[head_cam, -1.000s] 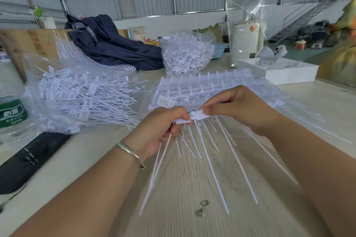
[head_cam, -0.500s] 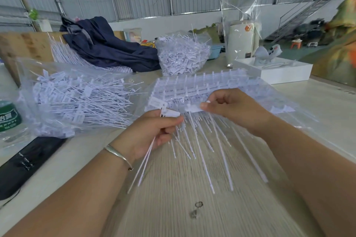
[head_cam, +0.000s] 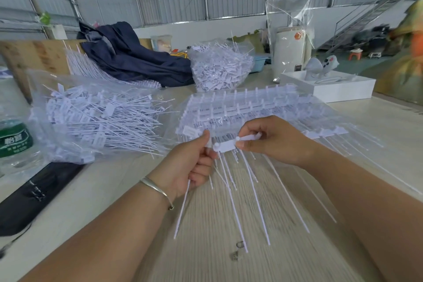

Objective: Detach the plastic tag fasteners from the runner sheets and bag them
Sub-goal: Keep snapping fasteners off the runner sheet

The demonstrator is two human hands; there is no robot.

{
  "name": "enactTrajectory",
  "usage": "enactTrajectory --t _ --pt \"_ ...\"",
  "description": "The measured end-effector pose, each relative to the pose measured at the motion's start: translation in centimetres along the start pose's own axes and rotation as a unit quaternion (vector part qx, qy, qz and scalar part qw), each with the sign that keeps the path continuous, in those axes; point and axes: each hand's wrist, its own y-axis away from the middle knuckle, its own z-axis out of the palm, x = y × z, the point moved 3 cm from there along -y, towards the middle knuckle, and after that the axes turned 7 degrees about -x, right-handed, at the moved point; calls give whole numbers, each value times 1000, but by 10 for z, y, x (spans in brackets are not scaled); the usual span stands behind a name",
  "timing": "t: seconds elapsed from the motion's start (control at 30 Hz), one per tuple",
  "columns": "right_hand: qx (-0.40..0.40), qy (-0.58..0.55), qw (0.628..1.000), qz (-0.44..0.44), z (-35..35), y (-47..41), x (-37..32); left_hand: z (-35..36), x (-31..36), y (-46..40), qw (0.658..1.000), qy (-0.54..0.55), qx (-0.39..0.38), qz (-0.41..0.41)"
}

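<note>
Fasteners [head_cam: 225,145] | white plastic, thin stems | right hand [head_cam: 272,139] pinches flat tab

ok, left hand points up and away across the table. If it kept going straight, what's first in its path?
Probably the stack of runner sheets just beyond the left hand, which grips loose fasteners. Depth from one view is uncertain.

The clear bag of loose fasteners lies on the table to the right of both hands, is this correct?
Not quite. The head view shows the clear bag of loose fasteners on the table, to the left of both hands, beyond the left hand, not the right.
</note>
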Motion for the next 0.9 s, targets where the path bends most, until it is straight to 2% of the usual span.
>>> enactTrajectory --t 0.13,0.23,0.37,0.5,0.6,0.9 --pt "8 -21 1000 -15 -1 -1 0 3 5 3 998 -48 -12 33" --pt "-3 -19 1000 -12 0 -1 1 3 3 4 995 -92 -25 24" --pt "-19 -33 999 21 -1 -2 6 -2 5 0 997 -41 -26 59" --pt "6 -61 996 60 -9 -2 14 2 11 6 993 7 -80 81" --pt "12 -74 996 52 -11 -1 12 5 13 10 990 8 -110 86" --pt "-107 -203 973 -24 -2 6 -13 26 2 17 963 65 -260 36"
